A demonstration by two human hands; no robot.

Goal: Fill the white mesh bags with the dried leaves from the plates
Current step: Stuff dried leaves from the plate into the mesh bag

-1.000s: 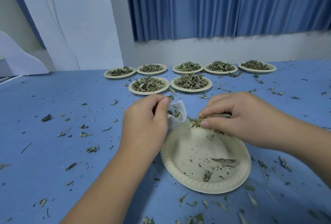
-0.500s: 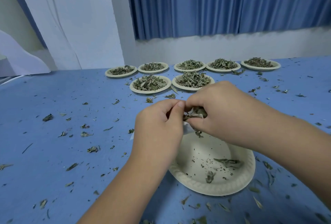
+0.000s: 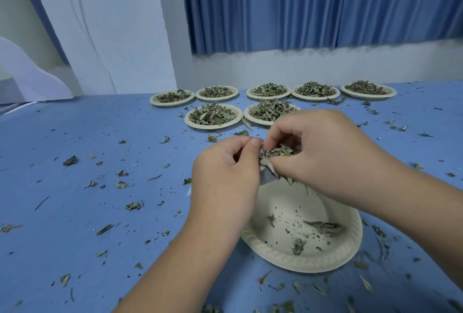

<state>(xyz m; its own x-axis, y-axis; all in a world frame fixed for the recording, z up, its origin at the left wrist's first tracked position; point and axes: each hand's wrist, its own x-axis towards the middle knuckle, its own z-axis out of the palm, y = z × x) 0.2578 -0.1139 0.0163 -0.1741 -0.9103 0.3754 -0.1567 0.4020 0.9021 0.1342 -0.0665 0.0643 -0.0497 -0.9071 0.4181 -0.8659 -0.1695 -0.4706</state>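
Observation:
My left hand [image 3: 224,175] grips the top of a white mesh bag [image 3: 266,177], most of which is hidden behind the hand. My right hand [image 3: 323,152] pinches a clump of dried leaves [image 3: 276,153] at the bag's mouth, right against my left thumb. Both hands hover over the far rim of a pale paper plate [image 3: 333,260] that holds only a few leaf scraps [image 3: 323,226].
Several paper plates heaped with dried leaves [image 3: 214,115] stand in two rows at the back of the blue table [image 3: 75,212]. Loose leaf bits litter the tabletop all around. A blue curtain and white wall close off the far side.
My right hand carried the leaf clump left from over the plate to the bag's mouth. My left hand rose a little with the bag, and the two hands now meet.

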